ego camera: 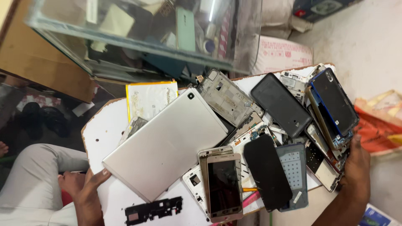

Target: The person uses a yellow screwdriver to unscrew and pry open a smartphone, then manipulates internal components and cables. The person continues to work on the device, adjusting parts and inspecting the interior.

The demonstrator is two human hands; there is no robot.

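Observation:
A white board (104,125) lies across my lap, covered with phone parts. My left hand (86,190) grips its lower left edge, with the thumb touching the corner of a large silver tablet back (167,142). My right hand (356,167) clasps the right side of the pile, its thumb against a blue-framed phone (335,104) and the stacked phone frames (324,161) under it. A gold phone with a dark screen (222,184) lies at the near edge. Beside it are a black screen panel (266,169) and a grey-blue back cover (294,171).
A black phone (279,102), a bare metal mid-frame (226,96), a yellow-edged battery pack (148,98) and a black plastic bracket (153,209) also lie on the board. A glass display case (138,33) stands behind it. An orange bag (381,121) sits at the right, and sacks (280,52) lie beyond the board.

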